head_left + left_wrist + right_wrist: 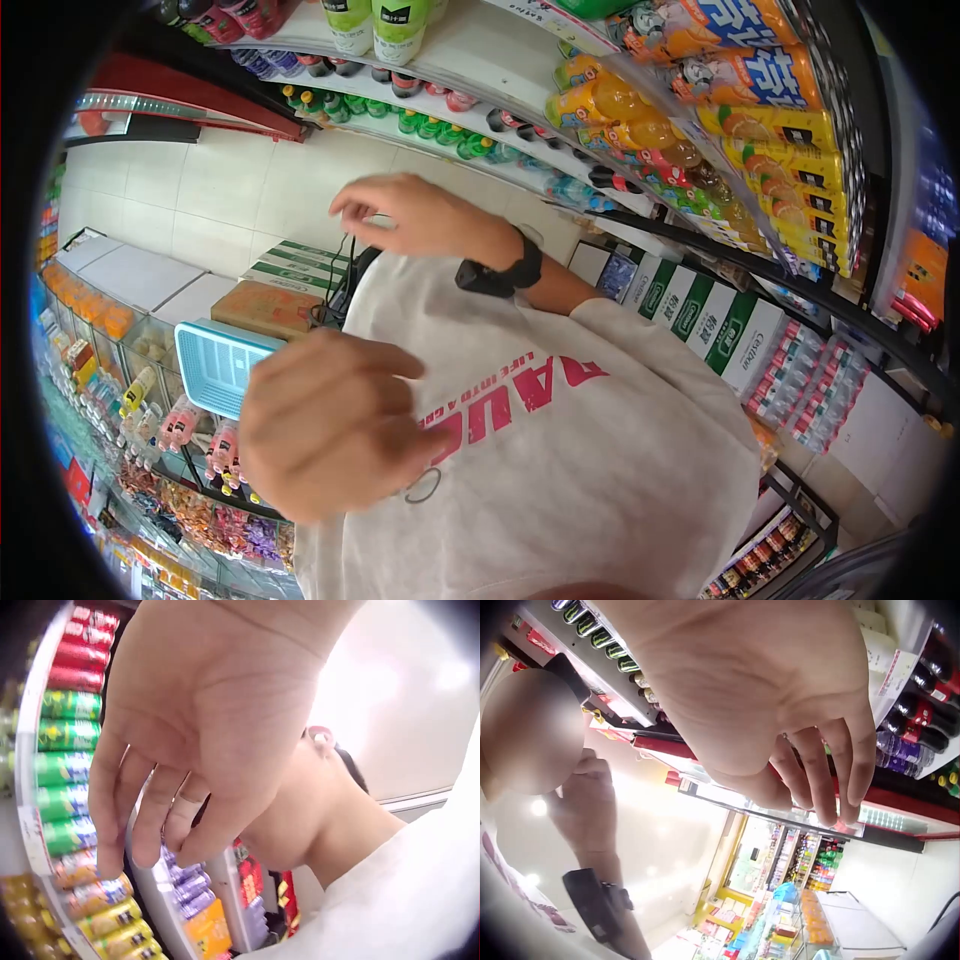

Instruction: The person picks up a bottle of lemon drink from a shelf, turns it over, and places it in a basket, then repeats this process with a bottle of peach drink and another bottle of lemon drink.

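My left hand is raised close to the head camera and blurred, its fingers loosely curled. The left wrist view shows its palm and bent fingers holding nothing, with my neck and shoulder behind. In the right wrist view this left hand is up beside my face, a black wrist camera strapped below it. My right hand reaches across in front of my light T-shirt, another black wrist camera on it. Its relaxed fingers bend slightly and hold nothing.
Drink shelves rise ahead, with orange and yellow cans at right. A light-blue basket stands at left next to a cardboard box. Green-and-white cartons and shrink-wrapped bottles are stacked at right. A display counter runs along the left.
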